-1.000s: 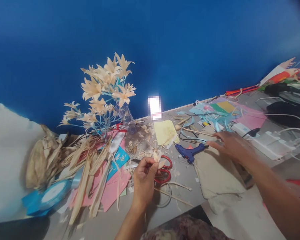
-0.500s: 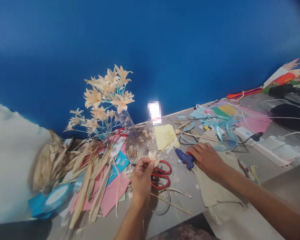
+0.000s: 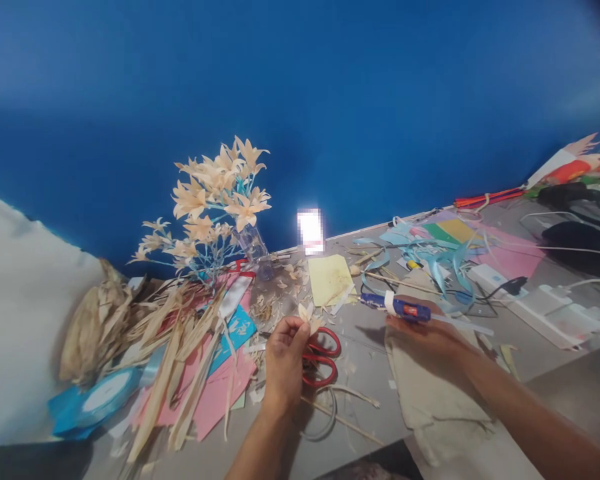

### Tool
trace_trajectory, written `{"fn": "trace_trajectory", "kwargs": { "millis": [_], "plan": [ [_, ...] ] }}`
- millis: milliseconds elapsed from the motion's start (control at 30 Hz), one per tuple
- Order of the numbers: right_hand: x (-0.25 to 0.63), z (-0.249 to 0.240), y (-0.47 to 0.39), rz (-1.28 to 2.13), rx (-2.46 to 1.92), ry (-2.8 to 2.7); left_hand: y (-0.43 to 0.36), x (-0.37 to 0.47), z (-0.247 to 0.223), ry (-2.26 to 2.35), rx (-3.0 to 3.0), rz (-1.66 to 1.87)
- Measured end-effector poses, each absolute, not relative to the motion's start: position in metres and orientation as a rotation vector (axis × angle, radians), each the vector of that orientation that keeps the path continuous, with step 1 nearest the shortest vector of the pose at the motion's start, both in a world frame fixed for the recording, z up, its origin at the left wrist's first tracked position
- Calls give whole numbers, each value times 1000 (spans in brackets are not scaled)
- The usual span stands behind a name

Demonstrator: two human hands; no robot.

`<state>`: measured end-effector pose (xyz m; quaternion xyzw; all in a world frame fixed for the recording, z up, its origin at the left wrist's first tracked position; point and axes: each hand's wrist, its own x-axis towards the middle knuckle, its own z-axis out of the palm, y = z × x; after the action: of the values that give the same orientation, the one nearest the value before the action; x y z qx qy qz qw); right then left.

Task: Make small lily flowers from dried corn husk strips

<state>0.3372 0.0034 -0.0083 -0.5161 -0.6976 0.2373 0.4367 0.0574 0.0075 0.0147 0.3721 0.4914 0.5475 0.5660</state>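
My left hand [image 3: 285, 360] pinches a small cream husk flower [image 3: 308, 316] above the red scissors [image 3: 320, 360] on the grey table [image 3: 365, 360]. My right hand [image 3: 425, 333] holds a blue glue gun [image 3: 405, 308] lifted off the table, its nozzle pointing left and a clear glue stick jutting out to the right. The gun hangs above a beige cloth [image 3: 430, 387]. The two hands are about a hand's width apart.
A vase of cream husk flowers on blue stems [image 3: 215, 207] stands at the back. Dry husk strips and pink paper [image 3: 190, 360] lie at the left beside a blue ribbon spool [image 3: 93, 400]. Yellow paper [image 3: 330, 277], blue ribbons [image 3: 430, 257] and a white power strip [image 3: 545, 300] lie at the right.
My right hand came back from the ribbons, closed on the blue glue gun and lifted it off the table. My left hand kept the small flower nearly still.
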Motion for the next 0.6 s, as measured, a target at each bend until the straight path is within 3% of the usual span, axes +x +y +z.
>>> {"fn": "trace_trajectory", "kwargs": {
  "millis": [200, 600],
  "plan": [
    [312, 16, 2, 423, -996, -2042, -1, 63, 33, 1237, 963, 1311],
    [307, 10, 5, 335, -986, -2220, -7, 66, 42, 1276, 1092, 1415]
  ]
}}
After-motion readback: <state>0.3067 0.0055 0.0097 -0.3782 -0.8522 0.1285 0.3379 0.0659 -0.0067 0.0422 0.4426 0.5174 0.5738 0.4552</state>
